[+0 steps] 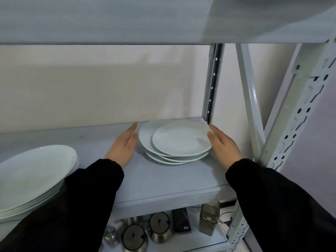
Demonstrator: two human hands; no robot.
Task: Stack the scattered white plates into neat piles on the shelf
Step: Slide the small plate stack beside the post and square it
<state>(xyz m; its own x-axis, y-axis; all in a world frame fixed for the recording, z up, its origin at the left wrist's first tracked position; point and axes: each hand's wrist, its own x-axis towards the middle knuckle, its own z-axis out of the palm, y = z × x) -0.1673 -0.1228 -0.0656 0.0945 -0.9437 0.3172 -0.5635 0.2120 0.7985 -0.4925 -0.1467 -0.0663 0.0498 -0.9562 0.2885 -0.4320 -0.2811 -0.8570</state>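
Observation:
An uneven pile of several white plates (179, 140) sits at the back right corner of the grey shelf (163, 180), its top plate shifted right. My left hand (123, 146) is flat and open just left of the pile, fingers extended, close to the rim. My right hand (224, 145) is open against the pile's right rim, thumb touching the top plate's edge. A second, tidier pile of larger white plates (34, 175) stands at the left front of the same shelf, partly behind my left sleeve.
A grey metal upright (212, 84) stands right behind the pile, a slanted brace (251, 99) and perforated post (298, 113) further right. Another shelf (127, 19) hangs overhead. Steel pots (160, 226) and a dark box (181, 221) sit on the lower shelf.

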